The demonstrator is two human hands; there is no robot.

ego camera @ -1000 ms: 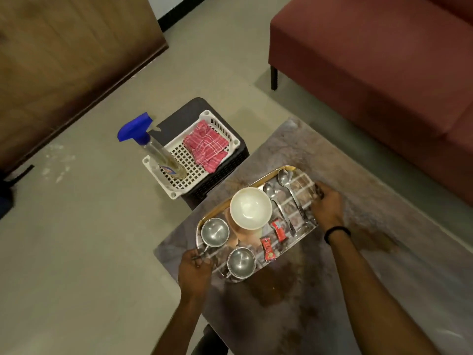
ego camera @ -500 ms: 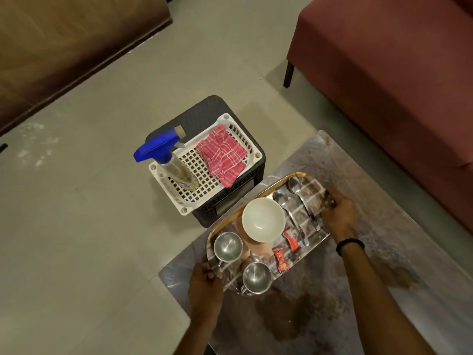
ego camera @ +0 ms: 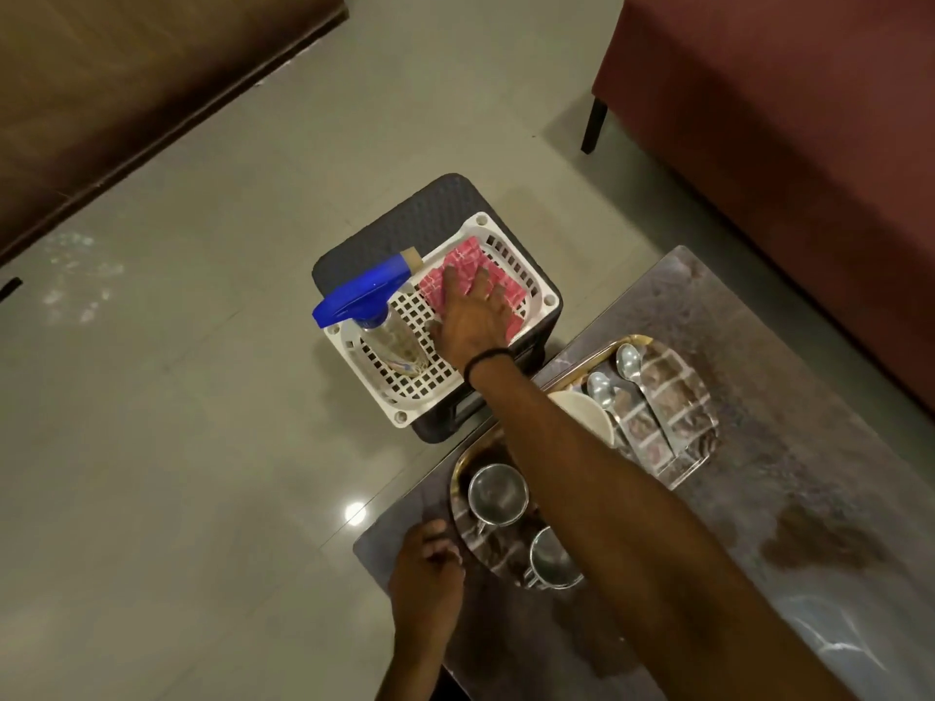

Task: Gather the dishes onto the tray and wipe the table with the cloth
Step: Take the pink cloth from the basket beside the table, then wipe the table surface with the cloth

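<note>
Our right hand (ego camera: 473,316) lies spread open on the red cloth (ego camera: 458,275) in the basket's (ego camera: 549,298) far corner — nothing gripped yet. We should pinch the folds together and lift clear of the spray bottle (ego camera: 377,321) just beside.

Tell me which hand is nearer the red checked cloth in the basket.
Right. The right hand lies spread on the red checked cloth in the white basket; the left hand rests on the table's near corner, well away.
</note>
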